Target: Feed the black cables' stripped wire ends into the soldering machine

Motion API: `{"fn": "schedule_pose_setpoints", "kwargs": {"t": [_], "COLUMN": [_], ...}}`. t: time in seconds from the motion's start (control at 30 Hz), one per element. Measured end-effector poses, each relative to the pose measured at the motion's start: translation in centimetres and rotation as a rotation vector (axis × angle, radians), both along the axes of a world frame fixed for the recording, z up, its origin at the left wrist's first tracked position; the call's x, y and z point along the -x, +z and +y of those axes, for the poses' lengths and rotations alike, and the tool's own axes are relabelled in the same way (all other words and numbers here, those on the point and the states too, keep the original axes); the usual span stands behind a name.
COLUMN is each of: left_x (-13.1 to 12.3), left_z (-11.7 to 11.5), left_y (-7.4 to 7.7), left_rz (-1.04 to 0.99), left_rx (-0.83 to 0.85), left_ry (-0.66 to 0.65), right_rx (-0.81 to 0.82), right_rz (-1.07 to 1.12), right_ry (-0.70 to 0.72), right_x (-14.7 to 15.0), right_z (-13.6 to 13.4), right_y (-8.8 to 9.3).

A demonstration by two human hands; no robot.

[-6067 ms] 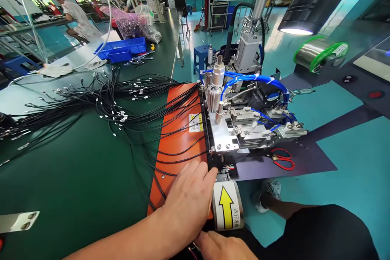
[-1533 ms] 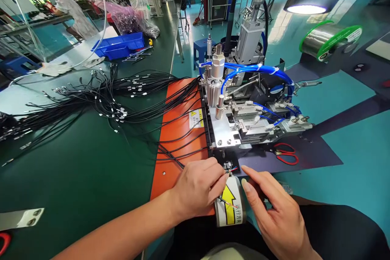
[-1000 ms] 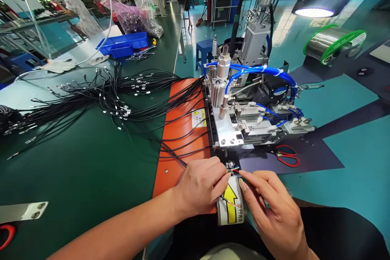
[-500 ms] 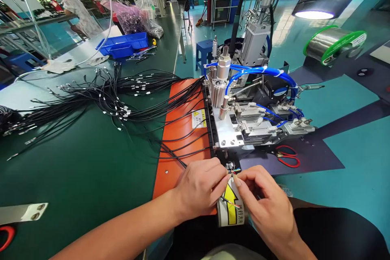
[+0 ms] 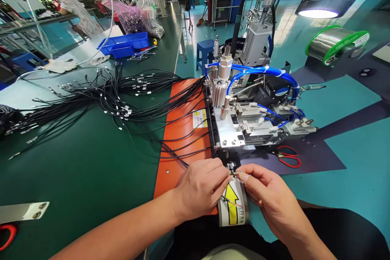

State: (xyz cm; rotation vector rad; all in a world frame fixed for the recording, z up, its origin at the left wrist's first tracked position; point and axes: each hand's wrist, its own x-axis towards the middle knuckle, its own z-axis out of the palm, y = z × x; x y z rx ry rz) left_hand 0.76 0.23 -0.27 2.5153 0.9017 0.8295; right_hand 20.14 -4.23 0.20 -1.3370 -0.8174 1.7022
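Observation:
My left hand (image 5: pixel 204 187) is closed round black cables at the near end of the machine. A second black cable (image 5: pixel 227 200) pokes out below its fingers, with thin bared wires at its tip. Thumb and fingers of my right hand (image 5: pixel 271 195) pinch the thin coloured wires (image 5: pixel 236 175) at the end of the cable held on the left. Both hands are above a rounded conveyor end (image 5: pixel 240 219) with a yellow arrow label (image 5: pixel 232 203). Just beyond the fingertips sits a small metal fixture (image 5: pixel 231 165), partly hidden.
The metal machine (image 5: pixel 252 126) with blue air tubes stands ahead. Black cables (image 5: pixel 122 97) spread over the green table (image 5: pixel 115 187) and orange plate (image 5: pixel 185 130). Red-handled scissors (image 5: pixel 289 156) lie right, below a solder spool (image 5: pixel 336 44). A blue tray (image 5: pixel 124 44) stands far left; people sit beyond.
My right hand has shifted slightly right, its fingers straighter, and the coloured wires show more between the fingertips. The left hand stays nearly in place, still holding the cable.

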Motion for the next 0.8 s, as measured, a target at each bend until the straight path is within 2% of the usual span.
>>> {"fn": "schedule_pose_setpoints", "kwargs": {"t": [0.33, 0.5, 0.67, 0.8], "left_x": [0.0, -0.1, 0.0, 0.0], "left_z": [0.0, 0.1, 0.1, 0.1], "left_y": [0.0, 0.0, 0.0, 0.0], "left_rz": [-0.005, -0.051, -0.05, -0.036], "left_rx": [0.03, 0.078, 0.067, 0.039], "left_ry": [-0.021, 0.058, 0.077, 0.042], "right_rx": [0.028, 0.003, -0.201, -0.542], "right_rz": [-0.035, -0.097, -0.324, -0.613], "right_ry": [0.058, 0.051, 0.037, -0.045], "right_x": [-0.4, -0.5, 0.0, 0.7], "right_z": [0.3, 0.4, 0.0, -0.7], "right_y": [-0.5, 0.1, 0.0, -1.1]}}
